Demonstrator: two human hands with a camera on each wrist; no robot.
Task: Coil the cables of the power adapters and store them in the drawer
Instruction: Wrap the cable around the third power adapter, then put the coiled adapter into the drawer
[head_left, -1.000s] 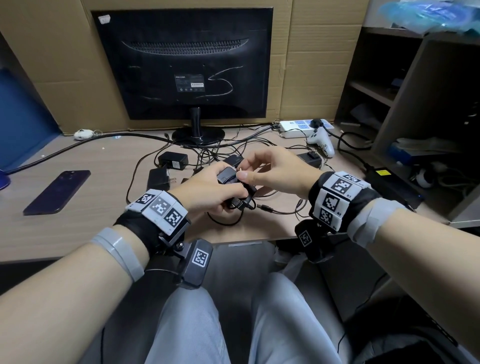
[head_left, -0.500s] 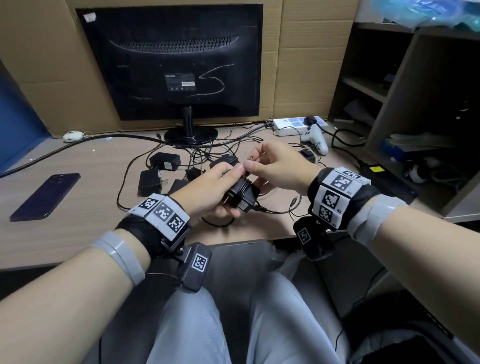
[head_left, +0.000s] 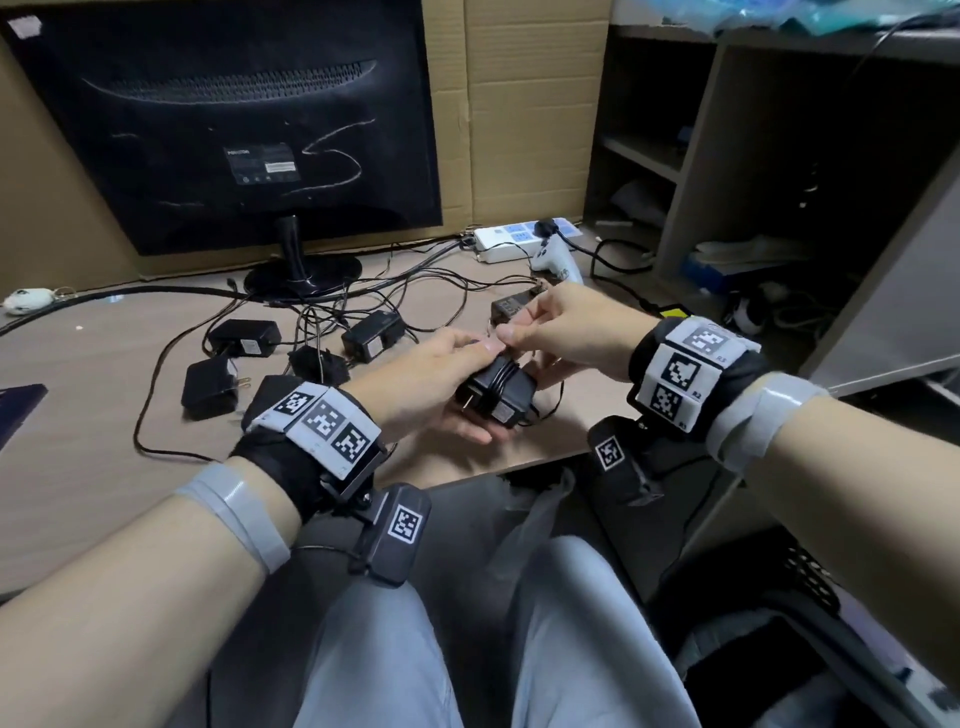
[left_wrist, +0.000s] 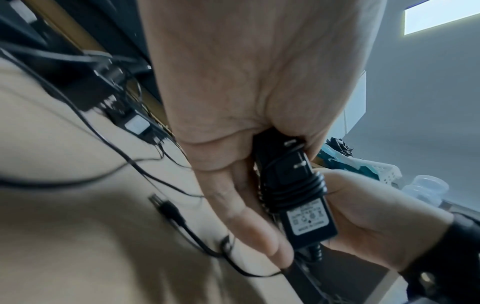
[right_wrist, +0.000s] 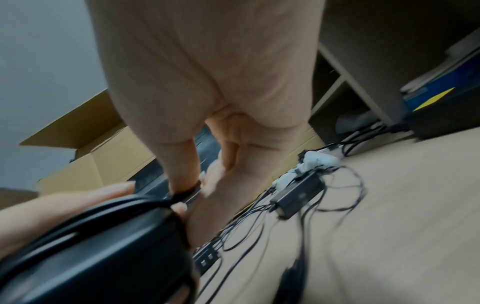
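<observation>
Left hand (head_left: 426, 384): it holds the small black plastic power adapter (head_left: 496, 392) from below and from the side, with the thumb on top and the fingers curled under it.
Right hand (head_left: 566, 332): its thumb and first finger pinch the thin black cable (head_left: 503, 375) right above the adapter, next to the left thumb.
Power adapter: it is up in the air between both hands, just over the near edge of the light brown wooden table (head_left: 93, 374). In the left wrist view its two metal pins (left_wrist: 296, 153) and white label (left_wrist: 309, 219) show.
Cable: it goes round the middle of the adapter in a few tight loops. A loose end hangs down under the hands.
Other adapters: more black power adapters (head_left: 244, 338) lie on the table behind the hands, with a mess of thin black cables between them. They are not wound up.
Drawer: I cannot see it.
Back of the table: a black flat screen (head_left: 234, 130) stands with its back to us, in front of brown cardboard.
Right side of the table: a white power strip (head_left: 514, 239) lies by a white game controller (head_left: 558, 262).
Left edge: a dark phone (head_left: 18, 408) lies flat on the table.
</observation>
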